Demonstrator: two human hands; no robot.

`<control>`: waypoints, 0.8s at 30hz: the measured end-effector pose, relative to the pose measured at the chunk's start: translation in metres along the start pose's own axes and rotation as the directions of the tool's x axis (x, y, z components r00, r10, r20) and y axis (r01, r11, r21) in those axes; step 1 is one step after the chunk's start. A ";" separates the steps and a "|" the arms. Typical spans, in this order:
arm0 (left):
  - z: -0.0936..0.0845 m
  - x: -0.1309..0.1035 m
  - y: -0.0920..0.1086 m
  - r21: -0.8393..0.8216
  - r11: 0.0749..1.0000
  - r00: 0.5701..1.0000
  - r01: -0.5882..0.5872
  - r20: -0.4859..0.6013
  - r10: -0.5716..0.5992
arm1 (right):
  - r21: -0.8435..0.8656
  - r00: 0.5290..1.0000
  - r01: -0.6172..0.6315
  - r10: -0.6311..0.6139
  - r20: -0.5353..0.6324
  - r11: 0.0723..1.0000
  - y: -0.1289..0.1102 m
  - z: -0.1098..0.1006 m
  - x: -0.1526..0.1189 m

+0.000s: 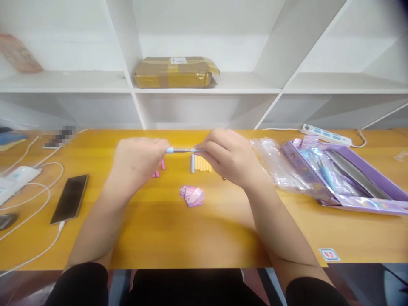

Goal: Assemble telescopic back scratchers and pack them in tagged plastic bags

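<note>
In the head view a thin light-blue pen-like stick [182, 150] with a ribbed metallic middle is stretched level between my hands above the table. My left hand [140, 157] is closed in a fist round its left end. On the other end, my right hand [231, 157] pinches with thumb and fingers, hiding that tip. Behind and below lie a row of yellow sticks [201, 163] with a blue stick [192, 163] at its left side. Pink sticks [163, 164] show partly beside my left hand. Nearer me is a small pile of pink-purple cards or packets [192, 196].
At right, an open purple box [344, 178] holds plastic-wrapped items, beside clear plastic wrapping [277, 163]. A power strip [327, 135] lies behind it. On the left are a phone [70, 199], white cables and a dark mouse [8, 221]. A taped parcel [175, 73] sits on the shelf.
</note>
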State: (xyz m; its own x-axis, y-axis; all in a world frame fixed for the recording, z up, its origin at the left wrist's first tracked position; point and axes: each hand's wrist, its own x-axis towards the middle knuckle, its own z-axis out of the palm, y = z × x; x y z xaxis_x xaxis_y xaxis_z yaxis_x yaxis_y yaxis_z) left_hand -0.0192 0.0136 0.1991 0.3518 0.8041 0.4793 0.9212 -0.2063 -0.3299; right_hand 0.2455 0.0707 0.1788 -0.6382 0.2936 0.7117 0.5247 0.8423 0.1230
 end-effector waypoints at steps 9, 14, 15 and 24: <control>-0.015 -0.005 0.003 -0.072 0.997 1.000 0.011 -0.010 -0.012 | 0.050 1.000 -0.019 0.019 -0.007 0.999 -0.008 -0.011 0.003; -0.009 -0.004 0.000 -0.052 0.998 0.999 -0.029 -0.036 0.027 | 0.040 1.000 0.003 -0.003 0.012 0.999 -0.006 -0.009 0.005; -0.009 -0.004 0.000 -0.052 0.998 0.999 -0.034 -0.038 0.032 | 0.042 1.000 -0.001 0.000 0.021 0.999 -0.006 -0.008 0.005; -0.004 -0.002 -0.001 -0.103 0.995 1.000 -0.014 -0.023 0.012 | 0.071 0.989 -0.047 0.037 0.144 0.996 -0.009 -0.013 0.003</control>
State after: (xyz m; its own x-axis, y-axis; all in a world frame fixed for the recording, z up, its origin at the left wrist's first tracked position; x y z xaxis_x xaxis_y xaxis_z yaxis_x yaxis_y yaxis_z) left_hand -0.0197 0.0103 0.2016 0.3661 0.7888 0.4938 0.9285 -0.2740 -0.2507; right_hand 0.2458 0.0582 0.1885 -0.6928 0.3864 0.6089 0.5130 0.8575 0.0396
